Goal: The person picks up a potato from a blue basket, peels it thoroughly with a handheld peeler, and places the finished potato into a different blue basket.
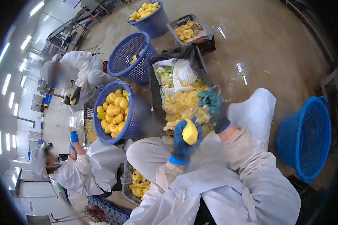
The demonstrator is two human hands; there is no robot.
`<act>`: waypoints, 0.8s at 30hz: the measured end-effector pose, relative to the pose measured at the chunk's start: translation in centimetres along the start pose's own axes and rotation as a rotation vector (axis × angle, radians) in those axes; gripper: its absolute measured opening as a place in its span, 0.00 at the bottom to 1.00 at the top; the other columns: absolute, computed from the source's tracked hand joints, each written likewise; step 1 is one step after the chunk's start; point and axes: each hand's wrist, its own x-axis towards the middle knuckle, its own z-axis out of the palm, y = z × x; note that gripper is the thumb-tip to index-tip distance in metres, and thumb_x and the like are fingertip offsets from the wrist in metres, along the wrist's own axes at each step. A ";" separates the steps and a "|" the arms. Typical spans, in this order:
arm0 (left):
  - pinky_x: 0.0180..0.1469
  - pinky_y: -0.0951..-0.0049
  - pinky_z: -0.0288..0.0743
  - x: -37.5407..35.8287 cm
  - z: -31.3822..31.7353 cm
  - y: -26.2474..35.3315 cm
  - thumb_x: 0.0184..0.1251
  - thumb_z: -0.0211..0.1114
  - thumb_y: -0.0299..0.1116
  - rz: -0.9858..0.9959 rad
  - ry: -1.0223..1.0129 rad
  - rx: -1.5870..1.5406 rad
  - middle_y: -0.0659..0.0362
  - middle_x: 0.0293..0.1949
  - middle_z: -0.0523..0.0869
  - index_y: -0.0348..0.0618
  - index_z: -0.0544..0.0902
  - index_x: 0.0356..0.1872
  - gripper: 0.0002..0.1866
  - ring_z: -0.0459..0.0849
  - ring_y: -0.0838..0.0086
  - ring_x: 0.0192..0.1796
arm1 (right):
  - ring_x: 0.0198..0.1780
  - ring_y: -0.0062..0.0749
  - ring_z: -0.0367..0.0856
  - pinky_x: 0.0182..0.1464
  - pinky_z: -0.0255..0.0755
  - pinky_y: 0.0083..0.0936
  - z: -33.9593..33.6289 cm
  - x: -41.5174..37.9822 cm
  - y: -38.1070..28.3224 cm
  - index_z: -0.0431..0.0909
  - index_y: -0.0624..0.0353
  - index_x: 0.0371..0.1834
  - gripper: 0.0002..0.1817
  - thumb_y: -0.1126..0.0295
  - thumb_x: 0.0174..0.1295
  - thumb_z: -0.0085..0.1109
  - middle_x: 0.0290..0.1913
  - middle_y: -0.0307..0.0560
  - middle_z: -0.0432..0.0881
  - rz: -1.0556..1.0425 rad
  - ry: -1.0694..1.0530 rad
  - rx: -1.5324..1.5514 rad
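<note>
The left hand (181, 147) has its grip clamped on a yellow potato (190, 133) near the centre of the frame, its cut face left exposed. The right hand (214, 107) curls just above; whether its grip is clamped on a tool, I cannot tell. Both are over or beside the crate (155, 88) of scraps (182, 99), probably so loose bits fall inside. The potato basket (138, 118), left of centre, seems placed for easy reach.

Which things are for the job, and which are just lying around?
Probably for the job:
- yellow potato in the left hand
- potato-filled basket
- scrap crate by the right hand

Seem idle:
- blue basket on the right
- far crate of pieces
</note>
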 end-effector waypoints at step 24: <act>0.42 0.68 0.75 18.3 -16.8 18.8 0.65 0.56 0.32 1.101 0.069 1.764 0.58 0.35 0.79 0.42 0.79 0.43 0.09 0.78 0.68 0.42 | 0.32 0.23 0.77 0.35 0.72 0.22 -5.0 3.2 4.7 0.76 0.57 0.37 0.15 0.56 0.69 0.52 0.31 0.40 0.80 0.258 0.196 -0.008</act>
